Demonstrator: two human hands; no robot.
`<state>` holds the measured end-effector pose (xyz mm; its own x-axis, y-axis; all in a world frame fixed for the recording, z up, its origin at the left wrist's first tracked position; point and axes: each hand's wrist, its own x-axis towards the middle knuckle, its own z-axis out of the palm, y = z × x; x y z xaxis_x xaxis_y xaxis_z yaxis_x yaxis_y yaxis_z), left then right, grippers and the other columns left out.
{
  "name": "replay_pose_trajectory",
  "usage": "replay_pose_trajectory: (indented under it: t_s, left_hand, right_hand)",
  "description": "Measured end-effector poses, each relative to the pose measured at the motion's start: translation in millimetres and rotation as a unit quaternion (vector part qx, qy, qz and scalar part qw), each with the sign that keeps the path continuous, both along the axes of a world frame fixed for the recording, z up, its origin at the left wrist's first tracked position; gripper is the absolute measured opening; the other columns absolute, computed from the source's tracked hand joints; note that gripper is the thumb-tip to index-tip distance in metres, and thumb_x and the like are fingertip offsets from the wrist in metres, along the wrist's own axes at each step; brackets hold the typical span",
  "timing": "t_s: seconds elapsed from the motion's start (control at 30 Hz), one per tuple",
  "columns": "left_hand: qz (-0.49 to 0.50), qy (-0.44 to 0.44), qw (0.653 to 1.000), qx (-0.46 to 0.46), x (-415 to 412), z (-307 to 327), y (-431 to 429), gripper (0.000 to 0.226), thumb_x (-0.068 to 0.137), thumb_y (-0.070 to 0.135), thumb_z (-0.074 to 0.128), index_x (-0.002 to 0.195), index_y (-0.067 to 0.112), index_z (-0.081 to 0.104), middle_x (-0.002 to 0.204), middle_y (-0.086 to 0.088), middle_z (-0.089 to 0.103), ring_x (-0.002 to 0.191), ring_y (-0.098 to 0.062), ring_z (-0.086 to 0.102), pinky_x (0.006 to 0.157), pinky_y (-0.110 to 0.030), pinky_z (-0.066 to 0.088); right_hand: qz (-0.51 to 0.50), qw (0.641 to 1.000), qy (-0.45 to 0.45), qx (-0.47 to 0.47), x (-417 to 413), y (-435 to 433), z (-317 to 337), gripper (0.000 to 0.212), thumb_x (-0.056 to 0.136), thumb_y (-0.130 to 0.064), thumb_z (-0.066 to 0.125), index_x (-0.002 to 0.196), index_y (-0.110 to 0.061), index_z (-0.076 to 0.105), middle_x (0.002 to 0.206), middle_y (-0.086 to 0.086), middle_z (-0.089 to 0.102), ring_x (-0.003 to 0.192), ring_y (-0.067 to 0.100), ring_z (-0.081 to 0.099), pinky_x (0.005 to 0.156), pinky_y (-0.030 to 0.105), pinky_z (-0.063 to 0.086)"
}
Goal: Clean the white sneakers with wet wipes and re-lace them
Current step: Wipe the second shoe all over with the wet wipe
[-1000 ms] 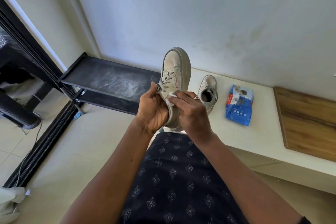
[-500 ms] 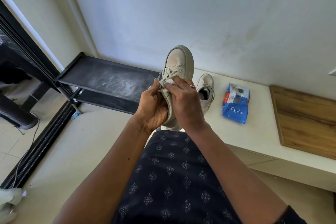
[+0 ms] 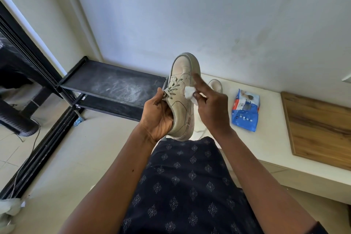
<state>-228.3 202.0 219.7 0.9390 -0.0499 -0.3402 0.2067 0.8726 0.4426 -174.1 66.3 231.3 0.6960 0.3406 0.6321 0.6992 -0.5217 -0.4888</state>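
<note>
My left hand grips a laced, off-white sneaker around its heel end and holds it up, toe pointing away from me. My right hand pinches a small crumpled wet wipe against the sneaker's right side, index finger stretched out. The second sneaker stands on the white ledge behind my right hand, mostly hidden. A blue wet wipes pack lies on the ledge to the right.
A wooden board lies on the ledge at far right. A black, dusty shelf rack stands to the left by the wall. Cables and a white cloth lie on the floor at left. My dark patterned garment fills the foreground.
My right hand has shifted from the laces to the sneaker's right side with the wipe. The sneaker now shows more of its side.
</note>
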Motion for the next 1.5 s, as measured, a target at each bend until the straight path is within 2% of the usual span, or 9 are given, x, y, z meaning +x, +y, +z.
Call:
replay_pose_trajectory:
  t_s: [0.17, 0.37, 0.57, 0.77, 0.9, 1.0, 1.17, 1.33, 1.5]
  left_hand:
    - [-0.006, -0.004, 1.000, 0.020, 3.8, 4.3, -3.8, 0.067, 0.099, 0.050, 0.021, 0.134, -0.002, 0.045, 0.122, -0.021, 0.056, 0.109, -0.029, 0.057, 0.099, -0.038, 0.044]
    - [-0.035, -0.011, 0.999, 0.022, 4.4, 5.4, -3.9, 0.091, 0.089, 0.071, 0.015, 0.130, -0.003, 0.050, 0.127, -0.022, 0.056, 0.115, -0.029, 0.056, 0.103, -0.038, 0.041]
    - [-0.045, -0.020, 0.999, -0.006, 1.7, 1.4, -4.4, 0.095, 0.087, 0.074, 0.016, 0.132, -0.004, 0.047, 0.128, -0.023, 0.056, 0.117, -0.031, 0.056, 0.105, -0.039, 0.041]
    - [-0.044, -0.010, 0.999, 0.029, 1.5, 1.0, -8.4, 0.089, 0.090, 0.070, 0.014, 0.131, 0.000, 0.049, 0.132, -0.022, 0.054, 0.120, -0.030, 0.055, 0.105, -0.038, 0.040]
    - [-0.042, -0.003, 0.997, 0.059, 0.8, 5.2, -11.7, 0.085, 0.091, 0.069, 0.014, 0.130, 0.003, 0.051, 0.124, -0.019, 0.060, 0.107, -0.027, 0.062, 0.099, -0.037, 0.045]
    - [-0.041, -0.002, 0.997, 0.061, 0.6, 5.9, -12.4, 0.088, 0.090, 0.070, 0.014, 0.133, 0.001, 0.048, 0.131, -0.021, 0.055, 0.114, -0.030, 0.058, 0.102, -0.039, 0.042]
    - [-0.038, 0.001, 0.998, 0.051, -0.1, 1.2, -14.0, 0.090, 0.089, 0.071, 0.013, 0.134, 0.002, 0.046, 0.132, -0.021, 0.055, 0.122, -0.031, 0.054, 0.103, -0.039, 0.042]
    - [-0.046, -0.001, 0.997, 0.070, -2.0, 1.8, -17.4, 0.089, 0.088, 0.072, 0.013, 0.136, 0.005, 0.046, 0.132, -0.020, 0.054, 0.122, -0.032, 0.052, 0.105, -0.041, 0.041]
    - [-0.031, 0.002, 0.999, 0.042, -3.4, -0.4, -13.3, 0.091, 0.087, 0.073, 0.015, 0.133, 0.002, 0.049, 0.125, -0.021, 0.058, 0.114, -0.031, 0.057, 0.101, -0.040, 0.044]
  right_hand:
    - [0.022, 1.000, -0.011, 0.000, -1.8, 12.4, 6.9, 0.018, 0.074, 0.007, 0.065, 0.088, -0.002, 0.074, 0.095, 0.011, 0.072, 0.087, 0.025, 0.069, 0.082, 0.024, 0.051]
    - [0.010, 1.000, -0.005, -0.022, -16.0, 14.3, -1.6, 0.021, 0.072, 0.012, 0.067, 0.088, 0.000, 0.072, 0.094, 0.011, 0.072, 0.086, 0.033, 0.068, 0.077, 0.041, 0.056]
    - [0.055, 0.998, 0.012, -0.029, -30.7, 10.5, -7.2, 0.013, 0.078, -0.001, 0.065, 0.091, 0.001, 0.069, 0.096, 0.011, 0.071, 0.094, 0.024, 0.067, 0.083, 0.035, 0.055]
    - [0.031, 0.998, -0.008, -0.062, -16.7, 13.2, 1.4, 0.030, 0.077, 0.009, 0.064, 0.106, 0.003, 0.066, 0.093, 0.020, 0.070, 0.085, 0.033, 0.069, 0.073, 0.041, 0.056]
    - [-0.004, 0.997, -0.010, -0.079, -1.5, 16.4, 1.9, 0.036, 0.068, 0.019, 0.065, 0.101, 0.006, 0.067, 0.096, 0.020, 0.069, 0.088, 0.037, 0.066, 0.078, 0.045, 0.056]
    - [0.005, 0.998, 0.011, -0.056, -11.2, 15.1, -2.6, 0.038, 0.068, 0.021, 0.063, 0.100, 0.002, 0.065, 0.089, 0.021, 0.068, 0.083, 0.037, 0.067, 0.069, 0.046, 0.058]
    - [0.046, 0.999, 0.015, -0.025, -18.3, 12.2, -8.3, 0.063, 0.071, 0.019, 0.063, 0.116, -0.015, 0.033, 0.093, 0.018, 0.070, 0.085, 0.037, 0.067, 0.067, 0.043, 0.058]
    - [0.030, 0.997, -0.054, -0.056, 0.2, 7.5, -7.6, 0.042, 0.082, 0.004, 0.042, 0.120, -0.012, 0.036, 0.089, 0.017, 0.068, 0.085, 0.033, 0.066, 0.062, 0.038, 0.058]
    - [0.086, 0.995, -0.043, -0.026, -10.5, 8.3, -11.4, 0.058, 0.076, 0.016, 0.059, 0.119, -0.010, 0.031, 0.095, 0.012, 0.071, 0.083, 0.033, 0.069, 0.066, 0.035, 0.057]
